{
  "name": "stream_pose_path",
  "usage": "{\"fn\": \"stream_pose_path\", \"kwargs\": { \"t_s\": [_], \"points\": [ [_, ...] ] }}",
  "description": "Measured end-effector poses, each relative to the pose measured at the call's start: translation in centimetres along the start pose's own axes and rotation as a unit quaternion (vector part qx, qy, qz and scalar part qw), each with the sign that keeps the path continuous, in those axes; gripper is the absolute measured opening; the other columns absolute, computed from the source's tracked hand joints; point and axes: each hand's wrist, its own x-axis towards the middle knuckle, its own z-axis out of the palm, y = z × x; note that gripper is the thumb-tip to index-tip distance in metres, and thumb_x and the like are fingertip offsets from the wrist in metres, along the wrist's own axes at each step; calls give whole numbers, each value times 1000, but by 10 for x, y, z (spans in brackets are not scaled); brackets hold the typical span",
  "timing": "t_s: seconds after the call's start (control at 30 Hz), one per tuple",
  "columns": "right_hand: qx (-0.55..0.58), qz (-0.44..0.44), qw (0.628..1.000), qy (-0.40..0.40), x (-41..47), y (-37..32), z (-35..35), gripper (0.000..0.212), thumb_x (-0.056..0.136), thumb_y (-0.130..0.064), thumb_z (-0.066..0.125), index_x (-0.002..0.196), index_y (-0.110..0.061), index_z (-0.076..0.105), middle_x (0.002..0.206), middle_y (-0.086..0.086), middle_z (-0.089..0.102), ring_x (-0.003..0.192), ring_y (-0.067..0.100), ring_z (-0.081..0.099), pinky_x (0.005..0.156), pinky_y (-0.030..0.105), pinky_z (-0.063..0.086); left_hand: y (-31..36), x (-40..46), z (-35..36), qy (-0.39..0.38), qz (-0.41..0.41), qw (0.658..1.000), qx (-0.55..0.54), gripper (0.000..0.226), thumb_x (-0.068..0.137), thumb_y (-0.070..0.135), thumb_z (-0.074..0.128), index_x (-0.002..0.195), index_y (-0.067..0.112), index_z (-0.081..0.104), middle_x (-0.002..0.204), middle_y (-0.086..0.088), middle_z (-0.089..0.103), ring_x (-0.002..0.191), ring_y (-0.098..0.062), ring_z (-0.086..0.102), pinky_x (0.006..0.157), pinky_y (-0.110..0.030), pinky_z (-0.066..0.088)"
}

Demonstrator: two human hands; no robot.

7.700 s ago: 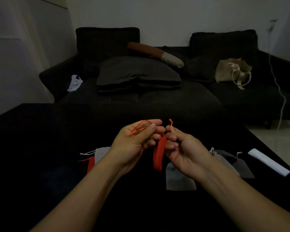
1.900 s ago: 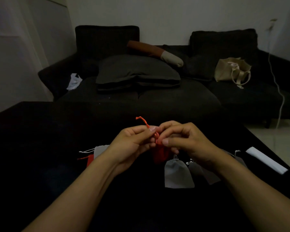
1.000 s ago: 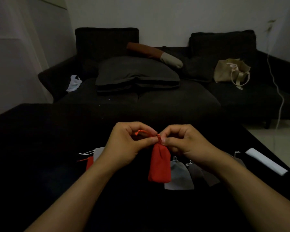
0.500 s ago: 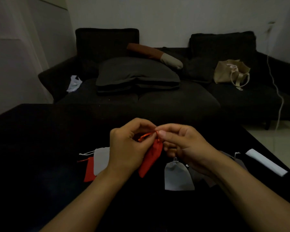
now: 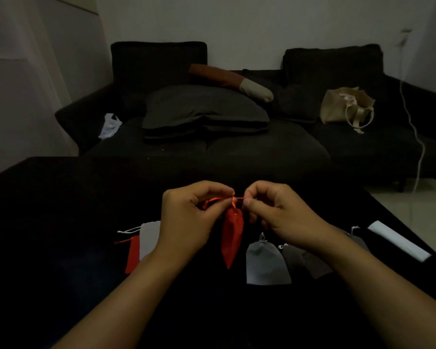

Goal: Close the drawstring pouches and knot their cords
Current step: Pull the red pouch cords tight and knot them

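A red drawstring pouch (image 5: 232,235) hangs in the air above the black table (image 5: 61,248), its mouth gathered tight. My left hand (image 5: 186,220) pinches one end of its red cord (image 5: 233,199). My right hand (image 5: 280,212) pinches the other end, and the cord runs taut between the two hands above the pouch. On the table lie a light grey pouch (image 5: 264,263), a dark grey pouch (image 5: 297,258), a white-grey pouch (image 5: 149,235) over another red pouch (image 5: 132,253), and one more grey pouch (image 5: 360,241) behind my right wrist.
A white flat strip (image 5: 398,244) lies at the table's right edge. Beyond the table stands a dark sofa (image 5: 237,147) with cushions, a beige tote bag (image 5: 345,107) and a white plastic bag (image 5: 110,125). A white cable (image 5: 418,137) hangs at the right.
My hands have drawn apart sideways, stretching the cord. The red pouch, slanted to the left half a second ago, now hangs straight down between them.
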Motion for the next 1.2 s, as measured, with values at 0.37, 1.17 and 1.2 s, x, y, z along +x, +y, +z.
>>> {"fn": "stream_pose_path", "kwargs": {
  "t_s": [0.37,1.17,1.2],
  "points": [
    [366,62,927,57,7,7,4,22,89,-21,57,95,0,63,73,7,62,62,9,57,54,16,46,-5,10,5,12,-208,949,-235,13,90,2,63,88,9,74,73,-5,76,68,-14,73,62,-21,59],
    [453,55,884,101,14,-2,9,21,100,-14,46,80,-9,51,55,-2,40,43,5,35,38,14,24,1,24,9,23,-351,836,-422,39,99,36,49,65,18,45,52,6,42,43,-4,34,41,-15,30],
    [441,42,890,108,15,-2,8,21,100,-13,46,80,-8,51,54,-2,40,43,5,34,37,14,25,2,26,10,25,-345,837,-425,39,100,36,49,65,18,45,51,6,41,43,-4,33,41,-15,30]
  ]
}}
